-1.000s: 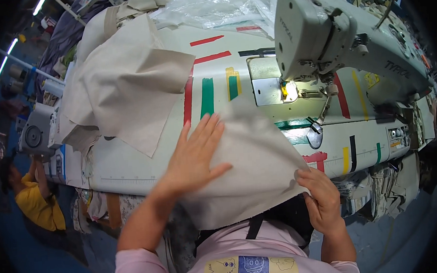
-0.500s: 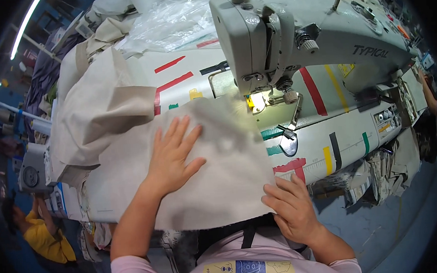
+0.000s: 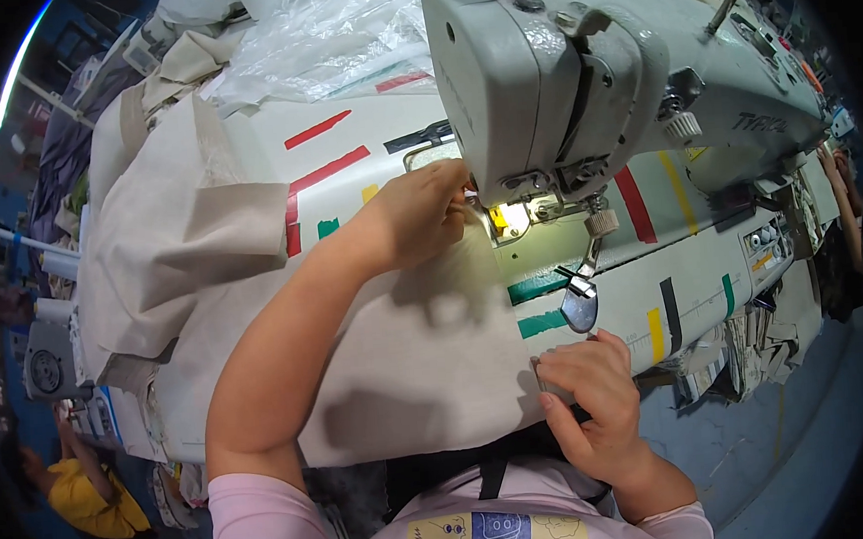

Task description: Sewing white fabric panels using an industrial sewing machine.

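Observation:
A large piece of beige fabric (image 3: 428, 369) lies flat over the front of the sewing table. My left hand (image 3: 426, 211) is raised over the fabric's far edge, right beside the needle area of the white sewing machine (image 3: 499, 87). Its fingers are closed, and whatever is between them is hidden by the hand and the machine head. My right hand (image 3: 597, 398) is at the fabric's right edge near the front of the table, with bent fingers and thumb closed at that edge. A metal lever with a rounded plate (image 3: 580, 305) sits just beyond it.
More beige fabric (image 3: 173, 236) is heaped at the left. Clear plastic sheeting (image 3: 339, 43) lies at the back. Coloured tape strips (image 3: 635, 203) mark the tabletop. Cloth stacks (image 3: 752, 339) are below the right edge. A person in yellow (image 3: 94, 493) is at far left; another person's arm (image 3: 842, 190) shows at right.
My left hand has lifted from lying spread on the fabric and moved forward and right to the machine head, its fingers closing. My right hand's fingers have curled in at the fabric edge.

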`<state>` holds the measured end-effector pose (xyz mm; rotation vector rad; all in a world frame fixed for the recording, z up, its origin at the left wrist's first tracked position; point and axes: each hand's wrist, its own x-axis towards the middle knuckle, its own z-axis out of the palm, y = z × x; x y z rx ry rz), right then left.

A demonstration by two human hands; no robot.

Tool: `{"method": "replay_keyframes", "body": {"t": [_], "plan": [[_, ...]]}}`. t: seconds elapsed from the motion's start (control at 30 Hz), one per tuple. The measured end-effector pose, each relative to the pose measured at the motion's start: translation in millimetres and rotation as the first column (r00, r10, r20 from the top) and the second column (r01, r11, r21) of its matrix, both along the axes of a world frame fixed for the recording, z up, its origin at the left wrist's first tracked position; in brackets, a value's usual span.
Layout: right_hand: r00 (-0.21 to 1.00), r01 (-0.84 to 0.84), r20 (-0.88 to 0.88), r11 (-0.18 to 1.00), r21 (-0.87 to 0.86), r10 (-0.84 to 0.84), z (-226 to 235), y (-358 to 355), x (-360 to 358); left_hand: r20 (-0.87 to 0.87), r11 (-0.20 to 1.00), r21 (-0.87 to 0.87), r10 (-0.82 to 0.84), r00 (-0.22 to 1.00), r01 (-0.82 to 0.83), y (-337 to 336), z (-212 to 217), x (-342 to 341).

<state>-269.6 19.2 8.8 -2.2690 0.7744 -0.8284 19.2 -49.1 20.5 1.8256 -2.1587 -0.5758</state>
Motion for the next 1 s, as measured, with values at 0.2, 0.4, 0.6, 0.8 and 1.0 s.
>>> {"method": "replay_keyframes", "body": {"t": [0.2,0.4,0.6,0.8,1.0], "plan": [[0.996,0.083,-0.036,0.997,-0.003,-0.083,-2.0,-13.6,10.5,0.114,0.902,-0.366,-0.201,0.973,0.230,6.3,-5.5,12.4],[0.994,0.103,-0.031,0.990,-0.100,-0.107,-2.3,-25.4,46.7,0.274,0.712,-0.623,-0.189,0.943,0.324,6.8,-11.4,22.4],[0.982,0.118,-0.131,0.984,-0.134,-0.136,-8.6,-25.8,60.2,0.257,0.680,-0.676,-0.144,0.956,0.284,10.0,-22.8,25.3],[0.986,0.134,-0.076,0.980,-0.149,-0.146,-15.2,-23.7,61.6,0.275,0.698,-0.665,-0.104,0.956,0.267,8.8,-24.9,24.1],[0.992,0.103,-0.055,0.982,-0.156,-0.112,-16.1,-22.6,58.8,0.239,0.680,-0.684,-0.134,0.962,0.264,8.8,-24.5,25.3]]}}
